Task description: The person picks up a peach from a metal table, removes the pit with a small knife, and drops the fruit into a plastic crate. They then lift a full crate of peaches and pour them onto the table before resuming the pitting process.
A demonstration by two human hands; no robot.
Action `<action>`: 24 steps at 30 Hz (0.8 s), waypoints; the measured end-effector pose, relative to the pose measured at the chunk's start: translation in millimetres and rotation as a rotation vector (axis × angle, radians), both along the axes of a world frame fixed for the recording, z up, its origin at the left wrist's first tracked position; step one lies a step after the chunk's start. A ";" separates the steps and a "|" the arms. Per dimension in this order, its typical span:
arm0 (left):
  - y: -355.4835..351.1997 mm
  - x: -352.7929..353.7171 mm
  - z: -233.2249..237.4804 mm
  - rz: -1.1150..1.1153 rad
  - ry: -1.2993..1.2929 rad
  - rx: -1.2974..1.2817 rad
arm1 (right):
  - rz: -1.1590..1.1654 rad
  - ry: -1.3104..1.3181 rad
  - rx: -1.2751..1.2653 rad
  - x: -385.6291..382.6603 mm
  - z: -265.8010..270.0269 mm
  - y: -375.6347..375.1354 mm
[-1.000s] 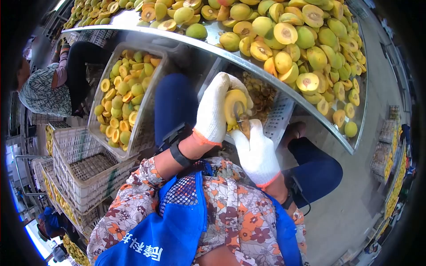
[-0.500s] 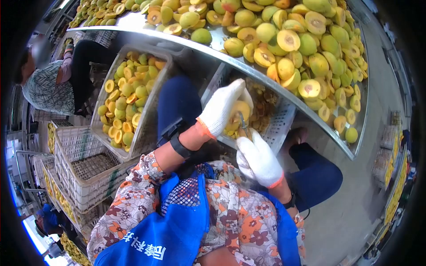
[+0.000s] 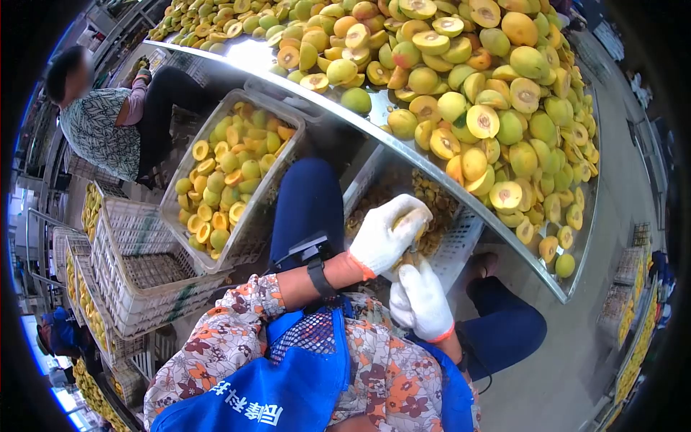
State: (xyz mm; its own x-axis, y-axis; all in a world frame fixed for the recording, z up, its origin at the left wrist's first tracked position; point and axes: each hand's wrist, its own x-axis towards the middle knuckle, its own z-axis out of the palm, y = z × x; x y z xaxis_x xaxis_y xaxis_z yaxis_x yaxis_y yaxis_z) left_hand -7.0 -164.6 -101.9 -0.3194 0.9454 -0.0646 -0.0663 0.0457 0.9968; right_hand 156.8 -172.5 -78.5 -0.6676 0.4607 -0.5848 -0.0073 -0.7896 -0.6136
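My left hand [image 3: 383, 242], in a white knitted glove, is closed round a yellow peach half [image 3: 410, 225] just below the table edge. My right hand [image 3: 423, 301], gloved as well, grips a small metal-tipped pitting tool [image 3: 412, 253] close against the fruit. The glove and fruit mostly cover the tool's tip. Beneath both hands stands a white perforated crate [image 3: 458, 246] holding brown and yellow fruit scraps.
A metal table [image 3: 381, 134] piled with peach halves [image 3: 504, 108] runs across the top. At left are a crate of halves [image 3: 229, 180] and stacked crates [image 3: 137, 288]. A seated person [image 3: 104, 129] is at far left. My knees flank the scrap crate.
The view has shifted, with the table and crates moving in frame. Both hands sit lower and nearer my body. The left hand has tilted the peach half, so its cut face shows less.
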 end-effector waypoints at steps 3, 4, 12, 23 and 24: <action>4.8 -4.4 10.9 -0.175 -0.085 -0.091 | -0.016 0.040 -0.041 -3.2 4.8 -3.0; 2.9 -3.9 8.6 -0.180 -0.088 -0.093 | -0.036 0.010 -0.027 -2.9 6.3 -5.0; 14.0 -19.5 -2.1 -0.429 -0.334 0.100 | -0.004 0.428 -0.420 11.2 -2.9 4.7; 31.9 -16.3 -5.3 -0.395 -0.619 0.175 | -0.015 0.602 -0.486 -1.9 -8.1 9.5; 31.1 -16.6 -5.4 -0.393 -0.622 0.174 | -0.023 0.557 -0.450 -3.1 -7.0 10.4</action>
